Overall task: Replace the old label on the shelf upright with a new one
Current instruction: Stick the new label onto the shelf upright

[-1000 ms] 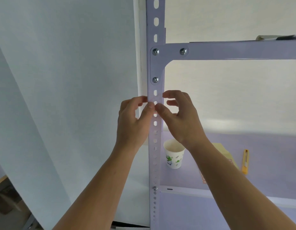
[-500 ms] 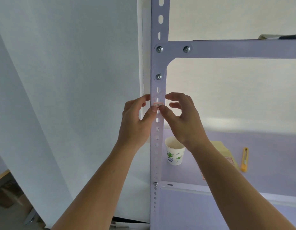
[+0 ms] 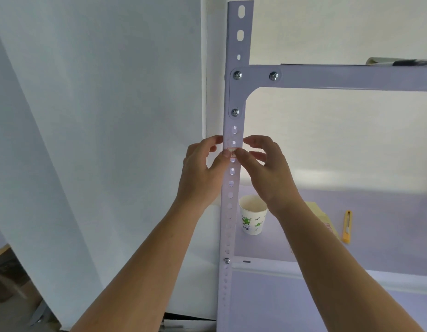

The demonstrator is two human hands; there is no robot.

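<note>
No text legible. Red-bordered label point(image 3: 233, 151) on upright point(image 3: 236, 97): mark blurred. Cup point(image 3: 252, 218), at 5 o'clock from label: blue print unreadable.

Storeroom, slotted steel shelving point(image 3: 246, 47), box cutter point(image 3: 347, 226)
</note>
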